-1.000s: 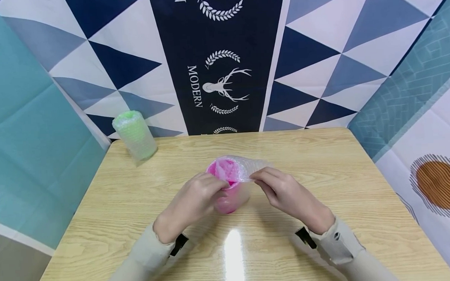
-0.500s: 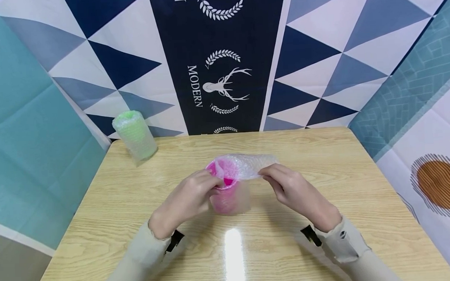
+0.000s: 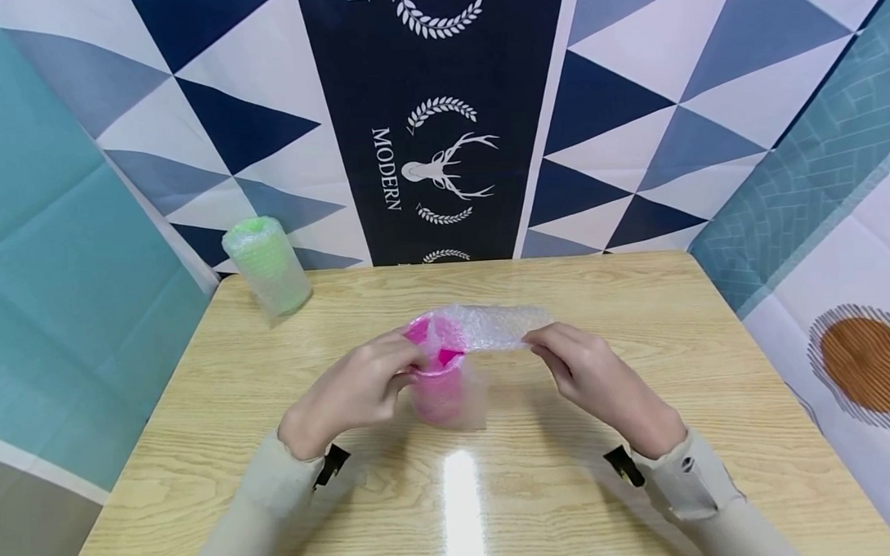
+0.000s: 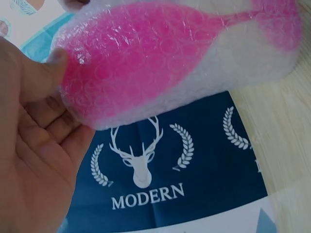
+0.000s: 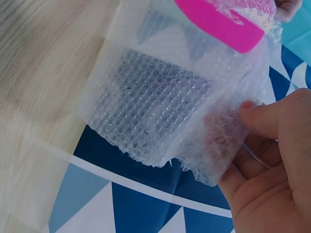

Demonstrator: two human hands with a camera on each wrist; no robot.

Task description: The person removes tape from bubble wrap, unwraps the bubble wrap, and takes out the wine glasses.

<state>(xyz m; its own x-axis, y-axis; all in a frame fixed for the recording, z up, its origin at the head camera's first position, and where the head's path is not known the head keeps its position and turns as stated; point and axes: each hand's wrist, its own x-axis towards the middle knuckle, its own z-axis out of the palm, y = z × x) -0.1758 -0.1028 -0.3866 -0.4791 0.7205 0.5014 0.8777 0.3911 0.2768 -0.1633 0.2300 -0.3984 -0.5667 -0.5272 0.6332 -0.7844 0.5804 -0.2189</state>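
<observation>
- Head view, nearest edge: two pale, buttoned-cuff sleeves [image 3: 254, 505] reach in over the light wood-grain desk [image 3: 192, 418].
- The left hand [image 3: 356, 387] grips the bright pink, stemmed goblet [image 3: 439, 399] by its rim; the left wrist view shows the thumb pressed against the wrapped outside.
- The right hand [image 3: 591, 367], to the right of the goblet, pinches the edge of a loose flap of clear bubble wrap [image 3: 501, 327] between thumb and fingers.
- The goblet is over the middle of the desk, between the hands, its mouth turned up towards the head camera. Wrap surrounds bowl, stem and foot; whether the foot touches the desk, I cannot tell.
- The step in hand looks like working the wrap's free end at the goblet's mouth; winding on or peeling off cannot be told from this moment.
- The next move probably calls for a steady left grip while the right guides the flap with light, even tension, so the goblet doesn't tip or the film tear.
- Farther back, a light green cylindrical object in bubble wrap [image 3: 268, 268] stands by the desk's far left corner, untouched.
- Behind everything hangs a black-panelled, deer-printed cloth [image 3: 445, 73].
</observation>
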